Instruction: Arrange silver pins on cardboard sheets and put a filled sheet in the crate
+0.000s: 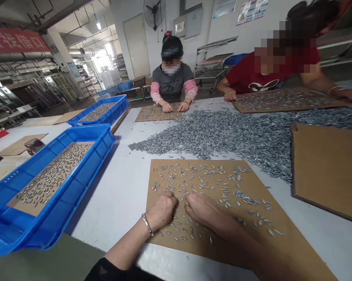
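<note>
A brown cardboard sheet (199,249) lies on the white table in front of me, with many small silvery spindle-shaped pieces (246,198) scattered over it. Over the sheet's left part is my left hand (163,210), a bracelet at its wrist, its fingers curled down and closed. My right hand (200,208) is just to its right, also with bent, closed fingers close to the cardboard. The fingertips of both hands are hidden, and whatever they pinch cannot be made out. Beyond the sheet spreads a large heap of the same pieces (216,134).
Blue trays (105,146) (121,102) holding covered cardboard stand at the left. Stacked brown cardboard (328,168) lies at the right. Across the table, two people work over cardboard sheets (143,113) (281,102). A jar (34,146) sits beyond the near tray.
</note>
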{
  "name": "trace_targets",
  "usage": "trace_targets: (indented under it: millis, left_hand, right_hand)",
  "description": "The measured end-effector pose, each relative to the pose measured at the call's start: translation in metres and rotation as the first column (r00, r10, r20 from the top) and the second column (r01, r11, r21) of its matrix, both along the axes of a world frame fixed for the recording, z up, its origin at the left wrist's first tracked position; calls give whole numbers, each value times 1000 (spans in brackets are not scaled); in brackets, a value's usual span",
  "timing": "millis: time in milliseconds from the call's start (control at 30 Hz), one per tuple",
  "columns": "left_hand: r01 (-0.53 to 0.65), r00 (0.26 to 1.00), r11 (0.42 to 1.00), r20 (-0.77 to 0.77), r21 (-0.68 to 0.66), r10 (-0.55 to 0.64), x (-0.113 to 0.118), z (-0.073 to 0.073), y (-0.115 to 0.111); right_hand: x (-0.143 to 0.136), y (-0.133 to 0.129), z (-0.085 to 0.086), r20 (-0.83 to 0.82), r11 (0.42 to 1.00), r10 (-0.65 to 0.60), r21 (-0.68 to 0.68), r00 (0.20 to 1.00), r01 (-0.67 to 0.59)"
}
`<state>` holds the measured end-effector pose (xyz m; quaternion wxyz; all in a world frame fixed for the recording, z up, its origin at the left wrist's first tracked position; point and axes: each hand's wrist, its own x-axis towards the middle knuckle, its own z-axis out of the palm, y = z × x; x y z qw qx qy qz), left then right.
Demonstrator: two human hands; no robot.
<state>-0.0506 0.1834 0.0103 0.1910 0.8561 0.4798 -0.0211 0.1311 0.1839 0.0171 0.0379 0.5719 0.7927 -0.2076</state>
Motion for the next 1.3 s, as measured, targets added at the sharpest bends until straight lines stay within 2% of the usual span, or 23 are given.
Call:
trace_targets:
  millis: [167,267,367,467,767,867,1067,1167,1300]
  left_hand:
    - [-12,1000,1000,20,0,12,2,3,-4]
    - [-61,997,998,50,18,60,-6,12,-3]
    - [-148,987,988,69,55,144,-20,23,0]
    - [-210,977,974,63,82,205,-33,29,0]
    - [-279,950,957,171,81,263,-54,22,-7]
    - [-288,946,953,185,95,268,-56,21,-9]
    - [-277,940,958,228,77,254,-57,18,-14]
    - [-276,937,960,238,51,257,-53,18,-12]
    - [-250,953,968,184,32,241,-38,17,-8]
  right_hand:
    - [7,0,3,30,998,-17,-56,999,18]
    - [12,6,0,-37,999,-17,33,999,18]
    - [12,13,-5,-107,993,60,105,992,-48]
    - [8,16,-9,-108,991,115,84,987,-107]
    - [10,9,-7,65,985,103,133,993,-110]
    - [15,6,-12,83,979,105,167,991,-118]
    - [34,1,-29,29,943,272,190,962,-273]
    - [34,7,-23,-4,959,232,166,973,-228]
    - [14,16,-8,5,974,169,150,986,-168]
